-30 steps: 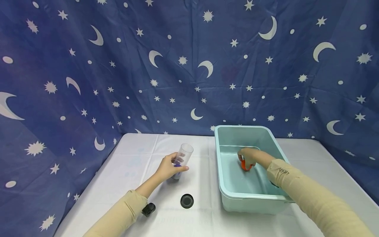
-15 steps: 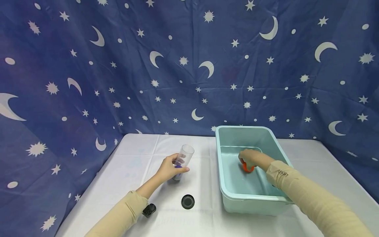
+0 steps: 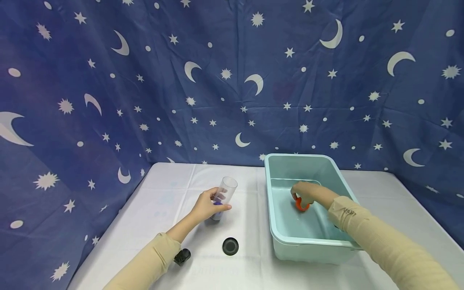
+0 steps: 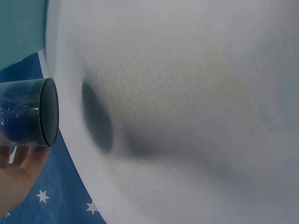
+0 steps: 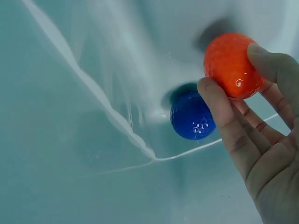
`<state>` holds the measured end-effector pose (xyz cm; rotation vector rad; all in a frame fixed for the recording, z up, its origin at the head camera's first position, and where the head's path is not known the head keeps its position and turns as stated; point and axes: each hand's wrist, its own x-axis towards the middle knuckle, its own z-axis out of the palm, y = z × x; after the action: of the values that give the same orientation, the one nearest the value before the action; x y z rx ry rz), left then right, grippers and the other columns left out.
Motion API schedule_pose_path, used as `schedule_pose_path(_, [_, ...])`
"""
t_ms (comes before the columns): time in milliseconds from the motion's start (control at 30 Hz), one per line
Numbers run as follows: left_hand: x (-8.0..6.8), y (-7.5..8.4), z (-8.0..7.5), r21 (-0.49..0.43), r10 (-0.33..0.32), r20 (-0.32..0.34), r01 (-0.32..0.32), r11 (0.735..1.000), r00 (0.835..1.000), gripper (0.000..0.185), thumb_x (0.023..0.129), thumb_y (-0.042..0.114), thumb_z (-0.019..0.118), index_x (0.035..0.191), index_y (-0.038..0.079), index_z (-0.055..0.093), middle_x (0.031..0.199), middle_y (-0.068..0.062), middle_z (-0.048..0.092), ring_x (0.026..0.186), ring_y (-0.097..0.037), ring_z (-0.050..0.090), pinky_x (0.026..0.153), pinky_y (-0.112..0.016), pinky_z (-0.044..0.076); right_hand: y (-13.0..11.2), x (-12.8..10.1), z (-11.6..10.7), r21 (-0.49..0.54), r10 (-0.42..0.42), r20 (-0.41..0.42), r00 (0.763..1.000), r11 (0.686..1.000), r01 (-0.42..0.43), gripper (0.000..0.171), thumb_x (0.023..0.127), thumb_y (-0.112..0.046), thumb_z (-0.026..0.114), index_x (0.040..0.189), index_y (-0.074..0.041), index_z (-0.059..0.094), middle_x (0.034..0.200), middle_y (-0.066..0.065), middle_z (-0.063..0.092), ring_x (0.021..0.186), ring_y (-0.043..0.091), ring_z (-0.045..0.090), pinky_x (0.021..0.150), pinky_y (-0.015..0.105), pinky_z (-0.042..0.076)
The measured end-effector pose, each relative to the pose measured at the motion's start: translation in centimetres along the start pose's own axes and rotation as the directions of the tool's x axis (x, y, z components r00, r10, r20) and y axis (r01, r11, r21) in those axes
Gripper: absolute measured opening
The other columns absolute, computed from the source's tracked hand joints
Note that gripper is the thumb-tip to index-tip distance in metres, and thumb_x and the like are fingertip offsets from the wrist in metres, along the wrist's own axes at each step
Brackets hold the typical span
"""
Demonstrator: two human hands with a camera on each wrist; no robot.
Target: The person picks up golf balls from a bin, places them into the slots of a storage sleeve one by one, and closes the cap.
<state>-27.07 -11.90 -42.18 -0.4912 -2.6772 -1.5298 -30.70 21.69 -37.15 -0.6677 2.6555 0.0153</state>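
Observation:
My left hand (image 3: 205,208) holds a clear tube (image 3: 227,186) that leans to the right over the table. A blue ball (image 4: 18,119) sits low inside it, near the dark bottom end; the left wrist view shows that end above the white cloth. Inside the pale green tub, my right hand (image 5: 275,154) pinches an orange dimpled ball (image 5: 232,65) between thumb and fingers. Just below and left of it in the right wrist view, a blue dimpled ball (image 5: 192,115) lies on the tub floor.
The pale green tub (image 3: 272,225) stands on the right of the white-covered table (image 3: 246,266). A round black lid (image 3: 230,246) lies left of it. A small black object (image 3: 183,256) is beside the left sleeve. A blue star-and-moon curtain (image 3: 224,112) hangs behind.
My right hand and the orange ball have shifted slightly within the tub, with the fingers turning a little. The left hand and tube have stayed nearly still.

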Motion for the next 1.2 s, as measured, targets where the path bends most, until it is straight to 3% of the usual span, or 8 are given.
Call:
schedule_pose_path(300, [-0.1, 0.2, 0.0, -0.009, -0.011, 0.002, 0.011, 1.000, 1.000, 0.045, 0.073, 0.018, 0.081, 0.113, 0.006, 0.063, 0.100, -0.014, 0.068, 0.090, -0.024, 0.064, 0.072, -0.031, 0.052, 0.4, 0.0, -0.1, 0.097, -0.039, -0.024, 0.999, 0.994, 0.041, 0.021, 0.071, 0.005, 0.070, 0.087, -0.004, 0.063, 0.074, 0.004, 0.054, 0.052, 0.010, 0.049, 0.051, 0.019, 0.043])
schedule_pose_path(633, [-0.2, 0.5, -0.1, -0.011, -0.015, -0.003, 0.015, 1.000, 1.000, 0.044, 0.073, 0.018, 0.081, 0.112, 0.008, 0.064, 0.100, -0.012, 0.068, 0.090, -0.025, 0.064, 0.072, -0.030, 0.051, 0.5, -0.4, -1.2, 0.120, -0.064, -0.083, 0.994, 0.990, 0.074, 0.019, 0.074, 0.003, 0.072, 0.091, -0.001, 0.064, 0.079, 0.008, 0.059, 0.059, 0.013, 0.053, 0.054, 0.021, 0.048])
schedule_pose_path(900, [-0.2, 0.7, 0.0, -0.023, -0.008, 0.006, 0.008, 1.000, 1.000, 0.047, 0.073, 0.017, 0.080, 0.115, 0.005, 0.062, 0.101, -0.015, 0.067, 0.092, -0.031, 0.064, 0.071, -0.031, 0.053, 1.2, -0.5, -1.8, 0.072, -0.162, -0.259, 0.952, 0.980, 0.186, 0.020, 0.071, -0.001, 0.074, 0.090, 0.000, 0.067, 0.077, 0.008, 0.063, 0.068, 0.016, 0.052, 0.062, 0.027, 0.047])
schedule_pose_path(1200, [-0.3, 0.8, 0.1, -0.016, -0.015, 0.005, 0.015, 1.000, 1.000, 0.046, 0.073, 0.018, 0.080, 0.114, 0.007, 0.063, 0.102, -0.016, 0.067, 0.091, -0.027, 0.064, 0.070, -0.030, 0.052, 1.3, -0.7, -2.2, 0.165, -0.157, -0.334, 0.929, 0.961, 0.221, 0.022, 0.074, -0.004, 0.073, 0.095, -0.001, 0.067, 0.077, 0.008, 0.061, 0.069, 0.015, 0.052, 0.064, 0.028, 0.049])
